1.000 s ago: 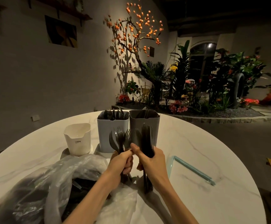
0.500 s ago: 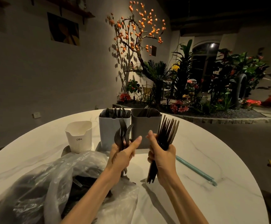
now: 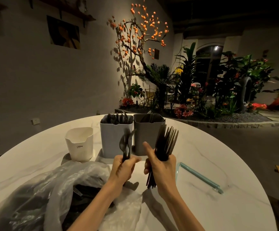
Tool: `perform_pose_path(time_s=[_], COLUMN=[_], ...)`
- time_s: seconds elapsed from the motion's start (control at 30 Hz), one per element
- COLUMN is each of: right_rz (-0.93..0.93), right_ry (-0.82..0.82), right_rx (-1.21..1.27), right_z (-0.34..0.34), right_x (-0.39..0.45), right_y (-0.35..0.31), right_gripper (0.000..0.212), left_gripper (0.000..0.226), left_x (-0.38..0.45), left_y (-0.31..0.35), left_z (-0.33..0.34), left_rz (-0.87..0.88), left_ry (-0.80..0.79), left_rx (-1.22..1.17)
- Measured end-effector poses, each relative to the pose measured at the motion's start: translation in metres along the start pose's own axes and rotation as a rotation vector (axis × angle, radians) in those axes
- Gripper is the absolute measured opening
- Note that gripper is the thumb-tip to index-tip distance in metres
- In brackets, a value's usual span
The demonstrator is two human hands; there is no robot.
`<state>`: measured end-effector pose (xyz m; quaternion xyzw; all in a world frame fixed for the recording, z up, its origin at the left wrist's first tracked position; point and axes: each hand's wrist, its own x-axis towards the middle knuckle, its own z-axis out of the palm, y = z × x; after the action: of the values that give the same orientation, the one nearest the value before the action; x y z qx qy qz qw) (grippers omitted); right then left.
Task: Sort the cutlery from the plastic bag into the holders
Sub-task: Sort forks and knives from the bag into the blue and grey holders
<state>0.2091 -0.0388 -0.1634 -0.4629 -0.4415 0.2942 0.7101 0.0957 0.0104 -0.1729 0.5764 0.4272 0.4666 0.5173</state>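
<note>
Round white marbled desk (image 3: 202,147), dim warm light.

Left hand (image 3: 123,167): fingers curled tight round the handles of a small bunch of black cutlery (image 3: 126,144), thumb stretched out to the right. The bunch stands upright and blurred; a spoon bowl shows, the rest cannot be told apart.

Right hand (image 3: 162,167): fingers wrapped round the middle of a larger bundle of black forks (image 3: 166,142), thumb raised and pointing up-left, free of the bundle. Tines fan out upward, tilted a little to the right; handle ends stick out below the fist, above the desk. The two hands are close together but not touching.

Behind the hands, three holders in a row. White holder (image 3: 80,145) at left, small, notched rim, short printed label, contents not visible. Pale blue holder (image 3: 114,137) in the middle, packed with black cutlery poking over its rim. Grey holder (image 3: 146,135) just beside it on the right, the two walls touching or nearly so; a few dark pieces show inside.

Clear plastic bag (image 3: 55,187) lies crumpled on the near left of the desk, under the left forearm, with more black cutlery visible through the film.

Right of the hands, a light blue bag clip (image 3: 200,177) lies flat on the desk, well apart from the holders.

Beyond the desk: a bare wall with a picture, a branch with orange fruit, and a bed of plants.
</note>
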Motion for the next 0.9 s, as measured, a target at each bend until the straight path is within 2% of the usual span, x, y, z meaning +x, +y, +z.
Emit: perform_pose_path(time_s=[0.1, 0.17, 0.27, 0.33, 0.4, 0.5, 0.6, 0.73, 0.83, 0.9], right_rz=[0.095, 0.147, 0.215, 0.217, 0.145, 0.024, -0.007, 0.008, -0.001, -0.013], right_ry=[0.045, 0.081, 0.099, 0.1, 0.046, -0.003, 0.013, 0.032, 0.032, 0.013], right_rx=[-0.072, -0.086, 0.011, 0.094, 0.137, 0.15, 0.147, 0.069, 0.0, 0.0], right_z=[0.005, 0.003, -0.002, -0.002, 0.002, 0.013, 0.027, 0.046, 0.059, 0.064], right_x=[-0.001, 0.002, 0.009, 0.016, 0.031, 0.077, 0.122, 0.171, 0.192, 0.201], right_y=[0.012, 0.019, 0.022, 0.009, -0.017, -0.067, -0.101, -0.105, -0.092, -0.082], right_gripper=[0.037, 0.038, 0.059, 0.051, 0.035, 0.043, 0.04, 0.039, 0.049, 0.047], left_gripper=[0.03, 0.03, 0.028, 0.028, 0.033, 0.03, 0.041, 0.036, 0.028, 0.028], left_x=[0.004, 0.004, 0.001, 0.002, 0.011, 0.036, 0.061, 0.089, 0.1, 0.104], left_y=[-0.003, -0.004, -0.002, 0.004, 0.016, 0.055, 0.095, 0.126, 0.133, 0.134], left_z=[-0.003, -0.004, -0.002, -0.001, -0.002, -0.008, -0.018, -0.028, -0.034, -0.036], left_rz=[-0.147, -0.176, -0.21, -0.243, -0.203, -0.102, -0.023, 0.024, 0.035, 0.036], left_ry=[0.032, 0.022, 0.04, 0.063, 0.068, 0.079, 0.033, -0.005, -0.001, 0.002], left_rx=[-0.152, -0.131, -0.17, -0.211, -0.232, -0.256, -0.232, -0.216, -0.174, -0.15])
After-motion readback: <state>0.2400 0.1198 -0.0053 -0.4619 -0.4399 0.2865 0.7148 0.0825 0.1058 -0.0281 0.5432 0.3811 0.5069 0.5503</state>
